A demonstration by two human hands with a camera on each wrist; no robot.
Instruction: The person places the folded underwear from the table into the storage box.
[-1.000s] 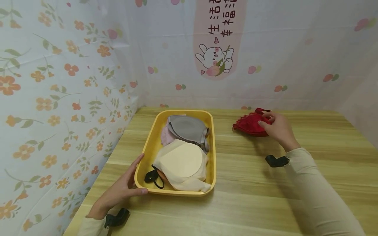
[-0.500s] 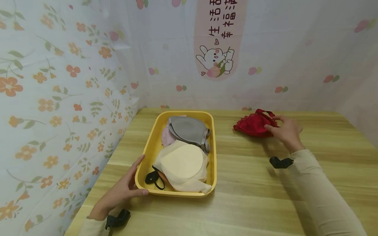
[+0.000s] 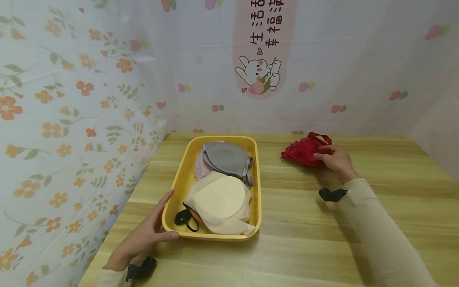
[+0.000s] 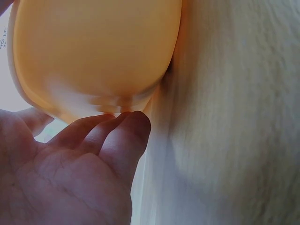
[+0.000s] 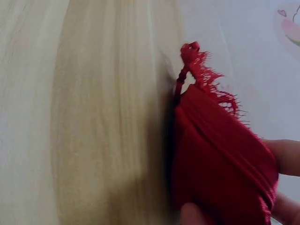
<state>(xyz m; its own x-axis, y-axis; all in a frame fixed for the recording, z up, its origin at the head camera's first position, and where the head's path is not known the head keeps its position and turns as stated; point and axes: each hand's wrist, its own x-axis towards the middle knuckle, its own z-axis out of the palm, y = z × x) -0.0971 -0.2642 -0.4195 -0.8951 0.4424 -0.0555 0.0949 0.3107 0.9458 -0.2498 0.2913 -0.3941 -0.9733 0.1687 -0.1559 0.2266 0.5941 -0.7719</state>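
In the head view, a yellow tray (image 3: 259, 191) sits left of the middle of the table. My left hand (image 3: 145, 233) holds its near left corner, thumb at the near rim and fingers along the left side. The left wrist view shows the fingers (image 4: 124, 140) bent against the tray's outer wall (image 4: 98, 56). A red bra with lace trim (image 3: 303, 152) lies folded at the back right. My right hand (image 3: 337, 161) pinches its right end; in the right wrist view the red bra (image 5: 220, 159) is between thumb and fingers.
Inside the tray lie a cream bra (image 3: 220, 199), a grey bra (image 3: 227, 157), a pale pink cloth (image 3: 201, 167) and a black strap (image 3: 183, 217). A patterned cloth wall (image 3: 201, 95) closes off the back, another (image 3: 64, 151) the left. Wooden tabletop (image 3: 294, 239) extends in front and right.
My right hand shifted slightly right, then back left, at the red bra's right end, while the bra stays in about the same place. My left hand and the tray have not visibly moved.
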